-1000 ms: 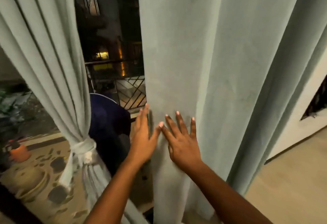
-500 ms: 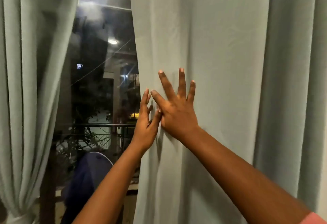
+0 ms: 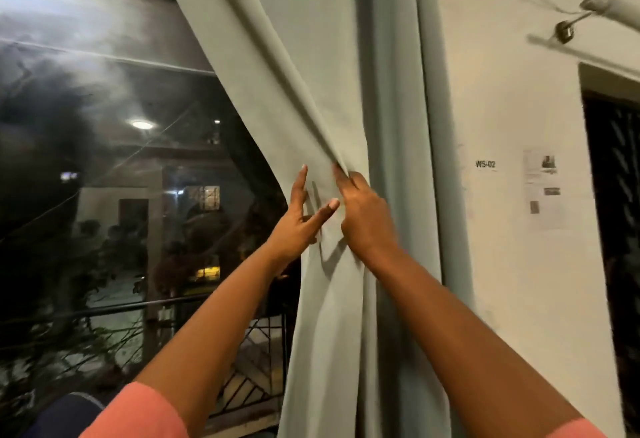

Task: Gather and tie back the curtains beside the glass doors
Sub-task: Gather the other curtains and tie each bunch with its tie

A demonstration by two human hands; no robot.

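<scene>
At chest-to-head height ahead of both raised arms, the curtain (image 3: 329, 67) is being bunched toward the wall side. Right hand (image 3: 363, 214): clenched on a fold of fabric, fingers curled into the cloth, creases radiating up and left from the grip. Judged reason: the pinch collects the loose leading edge so the panel narrows into one bundle. Left hand (image 3: 299, 218): not closed; fingers spread, palm and thumb lying against the cloth just left of the right hand, almost touching it. Judged reason: it steadies and feeds the next pleat toward the grip.

Above the hands the fabric slants up and left in a taut diagonal; below them it hangs straight down in a narrow column. Left of the left hand the glass door (image 3: 114, 167) stands uncovered, night reflections and a balcony railing (image 3: 104, 309) visible through it. Right of the right hand, beyond the remaining vertical folds, a white wall (image 3: 512, 108) with a small label (image 3: 485, 164) and a paper sheet (image 3: 542, 188).

No tie-back band visible near either hand. Judgement: gathering stage only; tying not yet begun.
</scene>
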